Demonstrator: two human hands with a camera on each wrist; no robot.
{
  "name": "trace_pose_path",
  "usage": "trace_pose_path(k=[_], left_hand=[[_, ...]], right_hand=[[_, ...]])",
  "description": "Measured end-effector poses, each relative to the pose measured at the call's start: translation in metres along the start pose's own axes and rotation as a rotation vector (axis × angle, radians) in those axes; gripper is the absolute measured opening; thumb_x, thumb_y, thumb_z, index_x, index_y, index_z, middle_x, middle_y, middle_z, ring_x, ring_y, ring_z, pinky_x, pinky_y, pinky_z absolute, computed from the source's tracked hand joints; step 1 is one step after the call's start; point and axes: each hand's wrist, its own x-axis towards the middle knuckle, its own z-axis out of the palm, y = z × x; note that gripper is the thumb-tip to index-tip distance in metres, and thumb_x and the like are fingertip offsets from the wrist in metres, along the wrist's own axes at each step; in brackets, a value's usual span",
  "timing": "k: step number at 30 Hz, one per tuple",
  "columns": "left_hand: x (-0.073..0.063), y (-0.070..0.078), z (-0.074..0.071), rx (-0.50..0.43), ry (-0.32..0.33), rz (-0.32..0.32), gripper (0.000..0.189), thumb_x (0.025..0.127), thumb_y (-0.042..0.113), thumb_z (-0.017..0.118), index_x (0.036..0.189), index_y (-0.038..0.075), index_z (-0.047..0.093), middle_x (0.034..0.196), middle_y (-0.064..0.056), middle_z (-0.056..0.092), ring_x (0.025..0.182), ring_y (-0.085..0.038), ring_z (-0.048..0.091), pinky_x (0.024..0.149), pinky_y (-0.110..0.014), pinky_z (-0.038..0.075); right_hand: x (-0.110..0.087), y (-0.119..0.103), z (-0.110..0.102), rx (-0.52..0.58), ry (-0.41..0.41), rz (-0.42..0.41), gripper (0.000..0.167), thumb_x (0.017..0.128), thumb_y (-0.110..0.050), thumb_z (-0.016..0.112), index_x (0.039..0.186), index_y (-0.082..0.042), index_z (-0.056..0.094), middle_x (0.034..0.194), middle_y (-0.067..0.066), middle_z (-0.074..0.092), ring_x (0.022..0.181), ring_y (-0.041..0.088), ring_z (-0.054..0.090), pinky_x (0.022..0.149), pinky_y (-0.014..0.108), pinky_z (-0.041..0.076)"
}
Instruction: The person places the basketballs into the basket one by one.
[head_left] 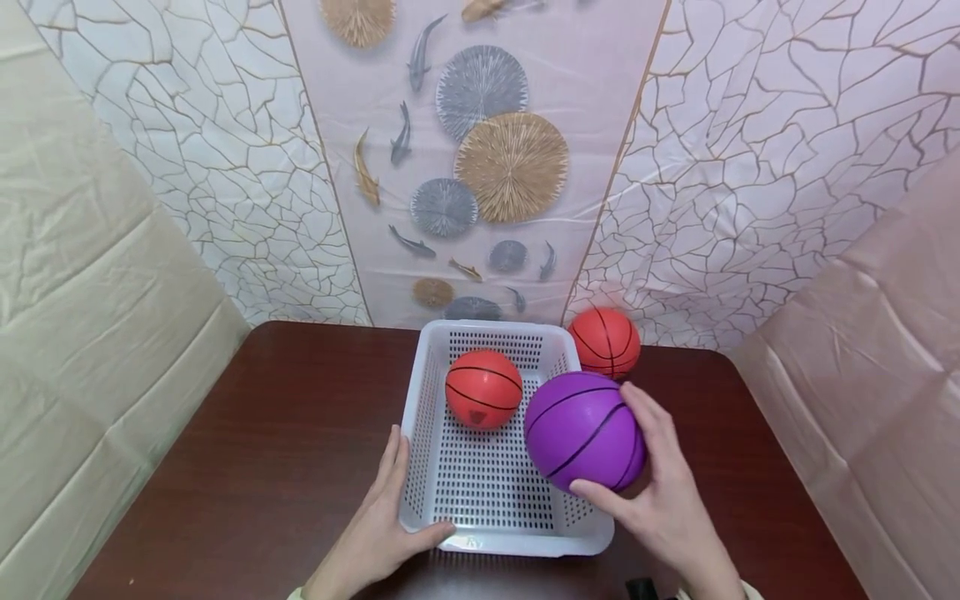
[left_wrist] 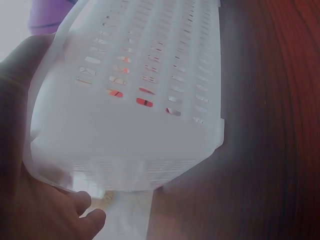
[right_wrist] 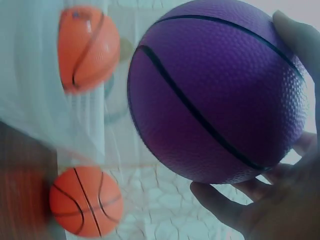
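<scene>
Purple ball (head_left: 581, 429) is the main thing here, and it's in the right hand (head_left: 667, 500), up at the right side of the basket (head_left: 517, 543) and hiding part of that wall. Can't tell if it's touching the rim. The hand is spread wide, thumb on the near side and fingers round the far right side. Makes sense to me: the ball's fat and round, so you'd want contact on opposite sides or it could roll out. That grip also leaves its left side, facing into the basket, free of fingers.

Left hand (head_left: 378, 525) has hold of the basket's near left corner, thumb over the front rim and fingers stretched along the outside of the left wall. It's a wide, light-looking hold, and my guess is it's there to keep the basket from sliding. Basket sits flat on the table (head_left: 322, 400), in easy reach of both hands.

One red ball (head_left: 483, 389) is inside, toward the back, which leaves the front half roomy. The other red ball (head_left: 606, 340) is outside on the table, just beside the far right corner.
</scene>
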Motion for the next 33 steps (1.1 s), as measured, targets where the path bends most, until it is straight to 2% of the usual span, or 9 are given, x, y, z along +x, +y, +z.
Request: trace_pose_path(k=[6,13,16,20,24,28,31,33], left_hand=[[0.0,0.0,0.001,0.01,0.006,0.011,0.125,0.069,0.068,0.074,0.157,0.009,0.006,0.162,0.002,-0.007,0.145,-0.031,0.016,0.108,-0.049,0.027],[-0.001,-0.001,0.001,0.014,0.02,0.018,0.125,0.069,0.066,0.076,0.157,0.009,0.008,0.163,0.0,-0.005,0.144,-0.033,0.018,0.108,-0.05,0.028],[-0.002,-0.001,0.002,0.016,0.024,0.022,0.124,0.069,0.065,0.076,0.157,0.008,0.008,0.163,-0.001,-0.004,0.143,-0.034,0.02,0.107,-0.051,0.028],[-0.002,-0.001,0.002,0.025,0.028,0.035,0.123,0.07,0.064,0.076,0.156,0.007,0.009,0.163,-0.002,-0.004,0.143,-0.035,0.019,0.106,-0.052,0.029],[-0.002,0.0,0.001,0.039,0.02,0.032,0.123,0.07,0.064,0.076,0.156,0.007,0.008,0.163,-0.002,-0.005,0.143,-0.036,0.018,0.106,-0.056,0.03],[-0.002,0.0,0.001,0.044,0.012,0.019,0.123,0.07,0.065,0.075,0.157,0.008,0.008,0.163,-0.002,-0.005,0.143,-0.038,0.017,0.105,-0.059,0.031],[-0.002,0.0,0.001,0.051,0.016,0.021,0.123,0.071,0.066,0.075,0.157,0.008,0.009,0.163,-0.002,-0.005,0.143,-0.038,0.018,0.104,-0.06,0.031],[-0.002,0.001,0.001,0.055,0.019,0.024,0.123,0.07,0.066,0.075,0.157,0.009,0.008,0.163,-0.002,-0.005,0.142,-0.038,0.018,0.104,-0.06,0.031]], right_hand=[[-0.003,-0.001,0.017,0.0,-0.131,-0.019,0.11,0.062,-0.032,0.093,0.153,-0.02,0.031,0.155,0.002,0.023,0.13,0.024,0.038,0.086,0.032,0.052],[-0.007,0.0,0.033,-0.054,-0.238,-0.027,0.1,0.069,-0.05,0.085,0.151,-0.026,0.033,0.156,-0.001,0.024,0.133,0.022,0.032,0.086,0.048,0.051],[-0.007,-0.002,0.035,-0.039,-0.238,-0.043,0.087,0.076,-0.043,0.082,0.149,-0.027,0.038,0.155,-0.003,0.028,0.135,0.024,0.032,0.093,0.053,0.043],[-0.002,-0.003,0.031,-0.019,-0.156,-0.085,0.077,0.08,-0.025,0.082,0.147,-0.022,0.044,0.152,0.001,0.036,0.137,0.026,0.033,0.098,0.059,0.028],[0.003,0.001,0.023,-0.043,-0.096,-0.069,0.075,0.079,-0.018,0.082,0.145,-0.022,0.046,0.149,0.004,0.04,0.133,0.025,0.037,0.097,0.054,0.03],[0.003,0.01,0.015,-0.067,-0.056,-0.032,0.07,0.079,-0.014,0.081,0.142,-0.022,0.05,0.146,0.005,0.044,0.13,0.022,0.04,0.105,0.033,0.031],[0.005,0.017,0.009,-0.055,-0.006,-0.014,0.065,0.081,-0.009,0.079,0.139,-0.021,0.053,0.143,0.003,0.047,0.131,0.019,0.041,0.105,0.014,0.025],[0.007,0.021,0.006,-0.044,0.026,0.008,0.061,0.083,-0.009,0.077,0.138,-0.021,0.054,0.142,0.002,0.048,0.13,0.017,0.042,0.104,0.012,0.026]])
